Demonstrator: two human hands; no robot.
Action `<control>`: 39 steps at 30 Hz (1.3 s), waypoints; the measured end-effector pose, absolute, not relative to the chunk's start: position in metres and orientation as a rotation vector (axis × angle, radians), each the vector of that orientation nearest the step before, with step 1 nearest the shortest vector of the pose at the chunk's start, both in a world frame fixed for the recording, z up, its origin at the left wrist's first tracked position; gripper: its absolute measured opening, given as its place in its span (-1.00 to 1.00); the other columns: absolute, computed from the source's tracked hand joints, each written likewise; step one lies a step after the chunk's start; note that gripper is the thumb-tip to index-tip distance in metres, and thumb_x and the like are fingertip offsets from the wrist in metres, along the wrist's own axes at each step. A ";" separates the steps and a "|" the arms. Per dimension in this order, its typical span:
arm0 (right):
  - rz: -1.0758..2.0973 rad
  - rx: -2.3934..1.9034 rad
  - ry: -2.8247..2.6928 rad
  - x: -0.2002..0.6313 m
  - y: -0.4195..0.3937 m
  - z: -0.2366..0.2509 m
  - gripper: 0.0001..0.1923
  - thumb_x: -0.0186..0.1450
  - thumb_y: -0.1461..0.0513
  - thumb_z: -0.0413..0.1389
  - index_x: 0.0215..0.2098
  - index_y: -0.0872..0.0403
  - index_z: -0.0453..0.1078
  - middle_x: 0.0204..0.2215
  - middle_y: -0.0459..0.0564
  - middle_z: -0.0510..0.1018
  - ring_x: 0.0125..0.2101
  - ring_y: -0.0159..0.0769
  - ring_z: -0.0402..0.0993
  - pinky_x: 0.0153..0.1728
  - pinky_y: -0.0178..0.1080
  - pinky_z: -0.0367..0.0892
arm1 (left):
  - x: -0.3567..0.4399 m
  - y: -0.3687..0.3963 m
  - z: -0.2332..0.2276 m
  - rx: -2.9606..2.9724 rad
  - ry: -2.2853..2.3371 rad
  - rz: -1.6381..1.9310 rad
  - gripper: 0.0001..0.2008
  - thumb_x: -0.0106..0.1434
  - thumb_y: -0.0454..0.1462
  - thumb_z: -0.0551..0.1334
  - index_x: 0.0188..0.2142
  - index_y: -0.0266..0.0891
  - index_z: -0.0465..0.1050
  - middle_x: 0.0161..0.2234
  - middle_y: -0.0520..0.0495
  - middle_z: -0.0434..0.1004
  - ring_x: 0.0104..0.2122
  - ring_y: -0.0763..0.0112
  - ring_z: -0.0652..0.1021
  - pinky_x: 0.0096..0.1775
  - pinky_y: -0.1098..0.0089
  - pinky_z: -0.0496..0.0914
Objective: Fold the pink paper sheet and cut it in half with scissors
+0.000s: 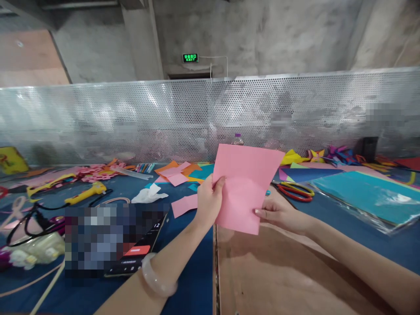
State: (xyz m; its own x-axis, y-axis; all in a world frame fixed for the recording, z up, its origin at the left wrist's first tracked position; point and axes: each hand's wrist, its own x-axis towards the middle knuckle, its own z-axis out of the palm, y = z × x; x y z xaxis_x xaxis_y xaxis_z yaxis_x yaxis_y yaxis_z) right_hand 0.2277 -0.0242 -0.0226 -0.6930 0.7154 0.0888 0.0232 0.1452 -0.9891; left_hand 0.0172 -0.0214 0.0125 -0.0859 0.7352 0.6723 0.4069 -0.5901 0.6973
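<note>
A sheet of pink paper (pixel 246 188) is held up in front of me, tilted slightly, with its lower right edge slanting inward. My left hand (pixel 210 197) pinches its left edge, thumb on the near face and fingers behind. At the lower right edge, my right hand (pixel 278 213) grips the sheet between thumb and fingers. The fingers behind the paper are partly hidden. Scissors (pixel 297 191) with red and yellow handles lie just beyond my right hand. Cut pink paper pieces (pixel 184 205) rest on the blue surface left of my left hand.
A phone (pixel 141 245) lies at left, near a yellow-handled glue gun (pixel 87 192) with a black cable. White tissue (pixel 149 194) sits behind it. A plastic-wrapped pack of teal paper (pixel 370 194) lies at right. A perforated metal panel (pixel 131 122) stands behind the table; a wooden board (pixel 278 275) is nearest me.
</note>
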 end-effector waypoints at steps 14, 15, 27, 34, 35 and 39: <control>1.435 -0.812 -1.947 0.229 -0.025 -0.020 -0.70 0.22 0.10 0.06 -0.21 0.13 0.43 -0.28 0.03 0.53 -0.17 -0.17 0.41 -0.12 -0.12 0.29 | 0.018 -0.023 0.015 1.847 1.210 1.747 -0.72 0.25 -0.16 0.07 -0.16 -0.26 0.42 -0.26 -0.10 0.53 -0.26 0.30 0.50 -0.22 0.32 0.34; 1.415 -0.827 -1.941 0.229 -0.025 -0.020 -0.71 0.22 0.10 0.05 -0.25 0.13 0.44 -0.30 0.02 0.53 -0.19 -0.18 0.42 -0.13 -0.12 0.29 | 0.017 -0.024 0.015 1.848 1.213 1.751 -0.72 0.25 -0.17 0.08 -0.16 -0.26 0.42 -0.26 -0.10 0.53 -0.26 0.29 0.49 -0.21 0.32 0.34; 1.318 -0.903 -2.044 0.230 -0.023 -0.019 -0.71 0.17 0.07 0.11 -0.34 0.15 0.46 -0.36 0.00 0.53 -0.32 -0.27 0.42 -0.29 -0.27 0.30 | 0.014 -0.020 0.018 1.877 1.230 1.739 -0.76 0.23 -0.16 0.09 -0.26 -0.25 0.44 -0.31 -0.07 0.54 -0.30 0.30 0.50 -0.28 0.36 0.33; 1.410 -0.898 -1.924 0.225 -0.024 -0.020 -0.71 0.12 0.10 0.16 -0.26 0.12 0.44 -0.40 -0.03 0.54 -0.28 -0.25 0.44 -0.24 -0.23 0.32 | 0.009 -0.016 0.019 1.877 1.227 1.785 -0.72 0.23 -0.14 0.10 -0.20 -0.26 0.44 -0.24 -0.12 0.53 -0.23 0.27 0.50 -0.20 0.33 0.32; 1.422 -0.897 -1.907 0.225 -0.023 -0.021 -0.72 0.10 0.11 0.18 -0.28 0.12 0.44 -0.42 -0.04 0.54 -0.28 -0.25 0.45 -0.23 -0.23 0.33 | 0.009 -0.016 0.019 1.880 1.233 1.785 -0.72 0.22 -0.14 0.10 -0.20 -0.26 0.44 -0.23 -0.13 0.53 -0.22 0.26 0.50 -0.20 0.32 0.32; 1.477 -0.892 -1.754 0.223 -0.024 -0.023 -0.76 0.10 0.12 0.19 -0.37 0.12 0.38 -0.46 -0.04 0.54 -0.38 -0.27 0.50 -0.29 -0.20 0.37 | 0.006 -0.013 0.019 1.876 1.260 1.803 -0.71 0.22 -0.14 0.10 -0.19 -0.26 0.44 -0.23 -0.13 0.53 -0.21 0.24 0.50 -0.18 0.31 0.32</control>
State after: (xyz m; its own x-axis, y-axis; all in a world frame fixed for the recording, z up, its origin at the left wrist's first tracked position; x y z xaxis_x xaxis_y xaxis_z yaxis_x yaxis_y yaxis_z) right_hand 0.2233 -0.0236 -0.0231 -0.5432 0.8373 0.0618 0.0813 0.1257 -0.9887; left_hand 0.0056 -0.0125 0.0193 -0.1396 0.7116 0.6886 0.4023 -0.5947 0.6961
